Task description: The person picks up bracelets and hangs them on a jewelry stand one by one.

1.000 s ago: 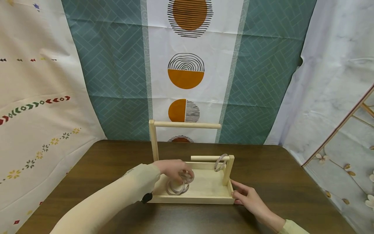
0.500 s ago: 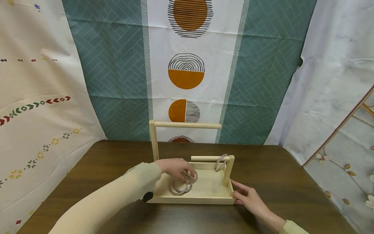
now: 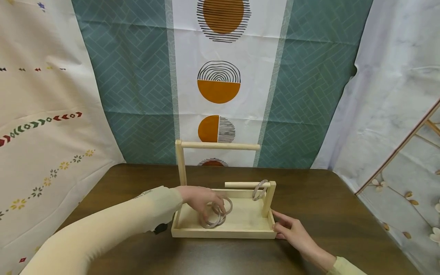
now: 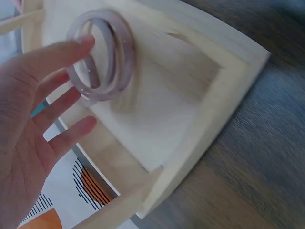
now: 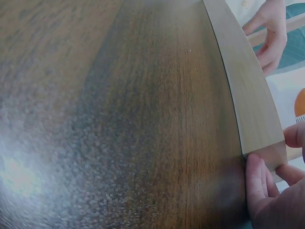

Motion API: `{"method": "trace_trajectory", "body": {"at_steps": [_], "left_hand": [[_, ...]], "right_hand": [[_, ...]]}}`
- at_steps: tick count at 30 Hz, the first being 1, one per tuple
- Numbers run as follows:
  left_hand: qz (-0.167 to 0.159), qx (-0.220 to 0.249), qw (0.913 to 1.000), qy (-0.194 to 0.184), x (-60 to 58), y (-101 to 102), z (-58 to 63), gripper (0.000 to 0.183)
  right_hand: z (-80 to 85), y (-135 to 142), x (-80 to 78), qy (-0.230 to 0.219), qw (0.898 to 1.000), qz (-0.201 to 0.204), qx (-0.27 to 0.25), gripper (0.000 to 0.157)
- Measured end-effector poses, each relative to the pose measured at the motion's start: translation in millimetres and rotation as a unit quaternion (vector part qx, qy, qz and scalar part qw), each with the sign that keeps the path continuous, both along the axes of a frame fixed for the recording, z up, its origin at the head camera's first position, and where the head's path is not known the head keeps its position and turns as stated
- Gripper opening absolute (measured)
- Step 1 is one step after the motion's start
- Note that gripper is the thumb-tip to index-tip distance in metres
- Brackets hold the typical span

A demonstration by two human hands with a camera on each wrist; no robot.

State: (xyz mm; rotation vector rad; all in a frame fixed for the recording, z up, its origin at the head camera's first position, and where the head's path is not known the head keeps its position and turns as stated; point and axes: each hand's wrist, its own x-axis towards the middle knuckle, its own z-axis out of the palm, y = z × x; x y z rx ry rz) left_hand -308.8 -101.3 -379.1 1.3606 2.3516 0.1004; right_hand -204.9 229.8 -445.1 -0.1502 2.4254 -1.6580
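Note:
A pale wooden jewellery stand [image 3: 223,233] has a shallow tray base and two upright posts, each with a horizontal bar. Overlapping translucent mauve bangles [image 3: 218,222] lie in the tray's left half. Over them is my left hand [image 3: 202,198]; in the left wrist view its fingers are spread loosely, and the thumb tip overlaps the bangles [image 4: 127,57]. Another bangle [image 3: 255,195] hangs on the lower bar, close to its post. My right hand [image 3: 293,233] grips the tray's front right corner, with thumb and fingertips [image 5: 256,167] against the wood in the right wrist view.
The stand rests on a dark brown wooden table [image 3: 316,198]. Its taller bar [image 3: 220,146] reaches right from the back left post, above the left hand. Patterned cloths [image 3: 137,76] hang behind and on both sides.
The bangles in the tray have shifted slightly right. My left hand moved right with them, then drew back a little left. The right hand stays at the tray corner.

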Motion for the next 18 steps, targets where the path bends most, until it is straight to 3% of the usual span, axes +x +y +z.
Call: {"method": "trace_trajectory", "body": {"at_steps": [4, 11, 18], "left_hand": [[-0.023, -0.006, 0.9995, 0.019, 3.8, -2, -1.5, 0.067], [-0.078, 0.015, 0.9918, 0.101, 8.1, -2, -14.3, 0.076], [-0.075, 0.023, 0.9908, 0.110, 9.9, 0, -18.3, 0.077]], "right_hand": [[1.1, 0, -0.3, -0.002, 1.000, -0.002, 0.004, 0.063], [1.4, 0, -1.6, -0.002, 1.000, -0.004, 0.007, 0.062], [1.4, 0, -0.8, -0.006, 1.000, -0.005, 0.008, 0.062]]}}
